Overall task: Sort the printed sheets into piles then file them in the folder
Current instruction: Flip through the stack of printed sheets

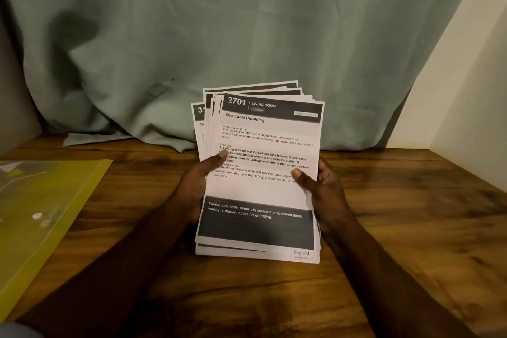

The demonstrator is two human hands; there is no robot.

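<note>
A stack of printed sheets (260, 189) stands tilted up over the middle of the wooden table, its tops fanned out unevenly. The front sheet has a dark header reading "2701 LIVING ROOM" and the title "Side Table Unfolding". My left hand (192, 186) grips the stack's left edge, thumb lying across the front page. My right hand (323, 189) grips the right edge, thumb also on the front page. A yellow translucent folder (41, 214) lies flat on the table at the left.
The wooden table (397, 228) runs to a pale green curtain (219, 35) at the back, whose hem spills onto the tabletop. A cream wall (472, 90) closes the right side. A grey surface stands at the far left edge.
</note>
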